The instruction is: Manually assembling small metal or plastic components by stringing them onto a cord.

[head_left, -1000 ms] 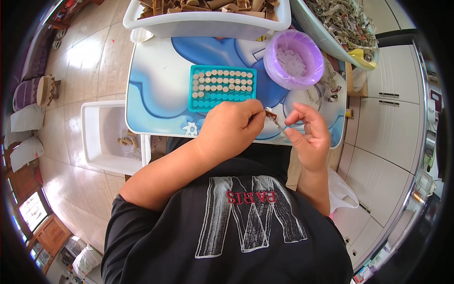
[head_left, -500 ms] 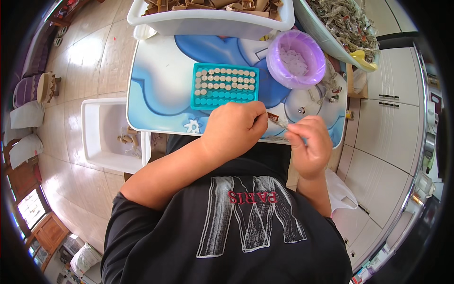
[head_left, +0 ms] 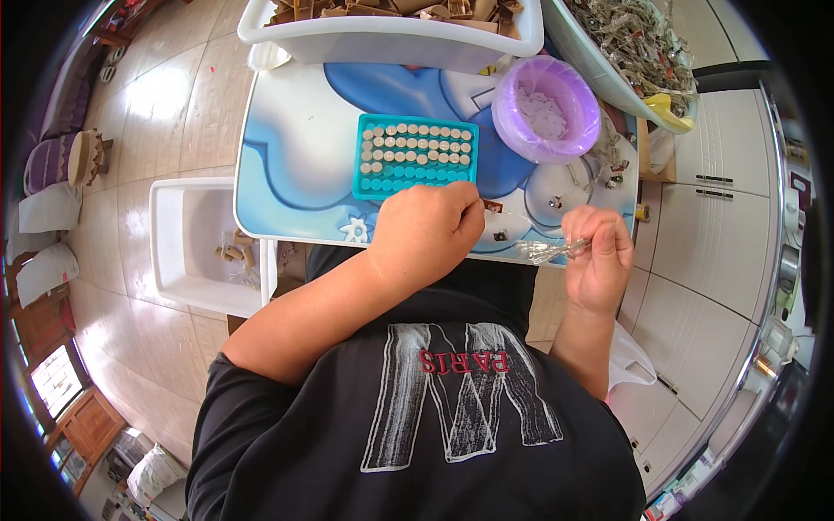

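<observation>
Close to the table's front edge, my left hand (head_left: 426, 221) is closed in a pinch. A small reddish-brown piece (head_left: 493, 207) shows at its fingertips; the rest of its grip is hidden. My right hand (head_left: 601, 256), farther right, has its fingers curled round a bundle of thin clear strands (head_left: 543, 252) whose looped ends point left. A fine thread seems to run between the hands. Beyond my left hand lies a teal tray (head_left: 357, 161) with rows of round beige pieces in its upper part and bare teal rounds below. A small dark square bit (head_left: 499, 234) lies between my hands.
A purple-lined bowl (head_left: 512, 135) of white bits stands back right. Behind are a white bin (head_left: 391, 45) of brown pieces and a basin (head_left: 599, 61) of tangled strands. A small shiny bit (head_left: 555, 201) lies on the table. Left of it sits a white tub (head_left: 165, 252).
My right hand has moved right, away from my left, and the clear strand bundle now shows in it. My left hand has shifted slightly left. The dark square bit has come into view.
</observation>
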Demonstrator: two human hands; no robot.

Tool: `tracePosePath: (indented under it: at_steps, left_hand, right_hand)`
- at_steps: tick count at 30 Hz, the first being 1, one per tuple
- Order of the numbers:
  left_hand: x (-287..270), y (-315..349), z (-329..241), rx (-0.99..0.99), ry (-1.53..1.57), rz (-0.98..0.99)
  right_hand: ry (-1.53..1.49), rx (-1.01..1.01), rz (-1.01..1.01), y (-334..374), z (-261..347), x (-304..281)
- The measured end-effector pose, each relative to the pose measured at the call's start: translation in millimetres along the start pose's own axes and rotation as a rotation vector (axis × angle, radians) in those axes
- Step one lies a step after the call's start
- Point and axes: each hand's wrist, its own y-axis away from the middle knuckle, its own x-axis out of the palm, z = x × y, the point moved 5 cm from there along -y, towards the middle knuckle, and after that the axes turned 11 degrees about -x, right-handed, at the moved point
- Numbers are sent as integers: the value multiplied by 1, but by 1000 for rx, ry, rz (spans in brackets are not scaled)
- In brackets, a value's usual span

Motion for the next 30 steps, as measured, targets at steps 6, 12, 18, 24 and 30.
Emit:
tracePosePath:
  at_steps: [6,12,18,24,30]
  left_hand:
    - [-3,-1,6,-34,98,-5]
    - [-10,3,2,57,79,-47]
    - [-1,18,-7,448,-271,-145]
    - [6,26,-16,653,-286,-36]
    - [12,32,-12,652,-330,117]
  right_hand:
    - [135,-20,2,0,6,-11]
    - [-84,212,-119,3,-3,-21]
    - [-639,571,-412,21,-33,-32]
    - [-467,457,-284,20,-35,-35]
    - [-356,293,-210,12,-33,-46]
